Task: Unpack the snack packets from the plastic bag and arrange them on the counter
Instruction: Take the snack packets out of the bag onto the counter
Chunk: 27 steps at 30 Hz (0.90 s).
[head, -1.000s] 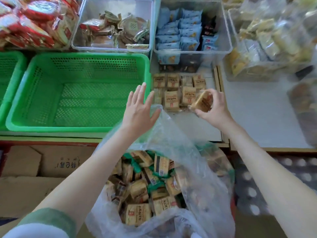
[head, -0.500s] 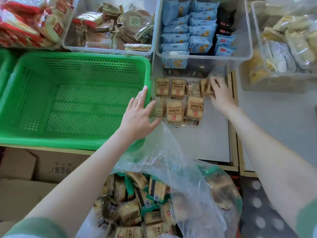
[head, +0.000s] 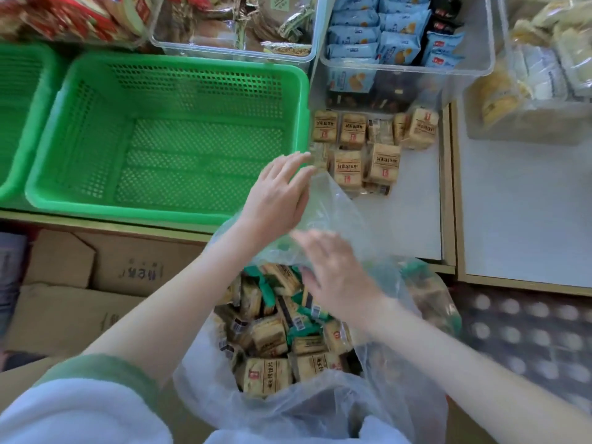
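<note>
The fingers point(head: 294, 162) of the left hand point(head: 275, 200) are straight and a little apart, laid against the upper edge of the plastic bag point(head: 339, 213), just beside the green basket point(head: 179, 64). The right hand point(head: 339, 283) is blurred. Its fingers are stretched and hold nothing, over the bag's open mouth. Inside, the snack packets point(head: 266, 376) lie in every direction. On the white counter point(head: 416, 203) the arranged packets point(head: 347, 166) lie flat in two rows, their long axis toward the clear bins point(head: 480, 68); the right-most one is tilted.
</note>
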Motion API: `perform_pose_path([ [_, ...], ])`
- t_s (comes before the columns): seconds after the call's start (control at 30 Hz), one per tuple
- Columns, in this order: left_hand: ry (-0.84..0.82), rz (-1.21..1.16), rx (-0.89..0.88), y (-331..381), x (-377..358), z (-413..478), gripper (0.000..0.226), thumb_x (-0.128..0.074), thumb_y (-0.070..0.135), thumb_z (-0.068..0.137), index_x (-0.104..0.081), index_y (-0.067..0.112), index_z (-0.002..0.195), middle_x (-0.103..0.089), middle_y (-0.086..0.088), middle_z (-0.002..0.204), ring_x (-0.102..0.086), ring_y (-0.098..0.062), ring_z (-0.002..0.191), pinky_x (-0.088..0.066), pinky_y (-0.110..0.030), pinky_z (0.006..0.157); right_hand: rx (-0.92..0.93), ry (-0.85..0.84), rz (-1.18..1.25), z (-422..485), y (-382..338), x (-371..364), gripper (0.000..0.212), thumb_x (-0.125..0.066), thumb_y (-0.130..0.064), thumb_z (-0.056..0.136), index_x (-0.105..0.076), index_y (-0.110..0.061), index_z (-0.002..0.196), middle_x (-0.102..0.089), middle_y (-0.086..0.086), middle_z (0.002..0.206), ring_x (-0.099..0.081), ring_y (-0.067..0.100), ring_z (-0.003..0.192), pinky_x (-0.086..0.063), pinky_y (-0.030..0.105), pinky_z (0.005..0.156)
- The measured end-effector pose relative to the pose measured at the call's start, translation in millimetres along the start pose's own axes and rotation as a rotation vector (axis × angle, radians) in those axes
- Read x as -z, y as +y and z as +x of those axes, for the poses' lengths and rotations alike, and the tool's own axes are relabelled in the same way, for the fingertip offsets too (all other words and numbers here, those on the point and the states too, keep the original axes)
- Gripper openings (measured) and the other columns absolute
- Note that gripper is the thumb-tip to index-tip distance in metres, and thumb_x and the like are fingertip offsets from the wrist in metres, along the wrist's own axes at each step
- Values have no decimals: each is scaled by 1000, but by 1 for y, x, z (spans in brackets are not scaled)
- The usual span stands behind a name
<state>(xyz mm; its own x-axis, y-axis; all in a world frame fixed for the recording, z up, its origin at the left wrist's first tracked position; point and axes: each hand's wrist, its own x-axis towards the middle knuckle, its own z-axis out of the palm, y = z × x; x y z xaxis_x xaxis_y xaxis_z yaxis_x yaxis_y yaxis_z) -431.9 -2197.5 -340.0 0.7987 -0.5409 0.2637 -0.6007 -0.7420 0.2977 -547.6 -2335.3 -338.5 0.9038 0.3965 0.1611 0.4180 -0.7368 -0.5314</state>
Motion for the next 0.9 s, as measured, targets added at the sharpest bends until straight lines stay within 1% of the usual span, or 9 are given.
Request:
perform_pose_path([
  [0.07, -14, -25, -95, 6, 10, -40, 32, -45, 7, 89, -63, 0, 115, -59, -20, 127, -54, -35, 118, -38, -44, 105, 111, -54, -99, -20, -19, -24, 46, -60, -7, 82, -51, -5, 127, -58, 11, 110, -48, 26, 101, -44, 39, 89],
  [0.2, -260, 156, -152, -11, 12, -127, 44, -39, 20, 97, -53, 4, 135, -46, -18, 144, -43, -34, 134, -27, -45, 115, 348, -160, -286, -47, -44, -65, 30, -57, -9, 83, -61, -8, 113, -62, 6, 98, -55, 25, 89, -45, 34, 84],
  [0.33, -420, 239, 10, -23, 26, -166, 52, -22, 32, 102, -21, 15, 151, -20, -17, 156, -17, -32, 145, -15, -43, 118, 235, -405, -419, -59, -53, -94, 52, -78, -17, 61, -67, -8, 110, -65, 4, 92, -61, 24, 81, -50, 33, 79],
  [0.43, -505, 208, 102, -25, 36, -172, 56, -13, 35, 101, 2, 21, 152, 15, -7, 154, 18, -23, 143, -1, -39, 119, 146, -591, -429, -52, -62, -90, 55, -74, -19, 73, -57, -4, 123, -58, 10, 111, -54, 29, 100, -41, 36, 87],
  [0.47, -503, 182, 94, -25, 38, -172, 56, -12, 36, 100, -2, 20, 153, 14, -7, 155, 17, -22, 143, -1, -39, 119, 141, -630, -396, -50, -63, -88, 50, -69, -19, 81, -53, -5, 126, -53, 11, 118, -48, 30, 107, -37, 37, 90],
  [0.53, -418, 137, 11, -20, 43, -169, 55, -19, 35, 102, -23, 13, 152, -11, -14, 159, -7, -28, 147, -13, -42, 119, 113, -631, -313, -47, -68, -75, 41, -61, -16, 88, -51, -7, 127, -47, 10, 122, -44, 30, 113, -36, 38, 90],
  [0.67, -210, 4, -62, -13, 52, -149, 43, -34, 24, 100, -55, 3, 132, -52, -17, 139, -49, -33, 127, -39, -44, 107, -29, -594, -60, -31, -74, -29, 44, -57, -25, 95, -41, -15, 135, -46, 3, 124, -50, 23, 108, -46, 32, 77],
  [0.83, 34, -67, 68, -7, 56, -89, 36, -41, 12, 94, -59, -3, 121, -59, -20, 125, -56, -36, 109, -48, -45, 93, -283, -336, 329, 7, -56, 48, 45, -73, -15, 83, -50, -18, 121, -57, -6, 108, -55, 11, 100, -38, 6, 84],
  [0.9, 37, -26, 171, -8, 48, -61, 39, -44, 14, 92, -58, -4, 123, -57, -23, 129, -55, -41, 113, -47, -49, 95, -389, -199, 358, 23, -35, 74, 45, -76, -15, 81, -46, -22, 114, -57, -7, 103, -55, 10, 94, -40, 6, 81],
])
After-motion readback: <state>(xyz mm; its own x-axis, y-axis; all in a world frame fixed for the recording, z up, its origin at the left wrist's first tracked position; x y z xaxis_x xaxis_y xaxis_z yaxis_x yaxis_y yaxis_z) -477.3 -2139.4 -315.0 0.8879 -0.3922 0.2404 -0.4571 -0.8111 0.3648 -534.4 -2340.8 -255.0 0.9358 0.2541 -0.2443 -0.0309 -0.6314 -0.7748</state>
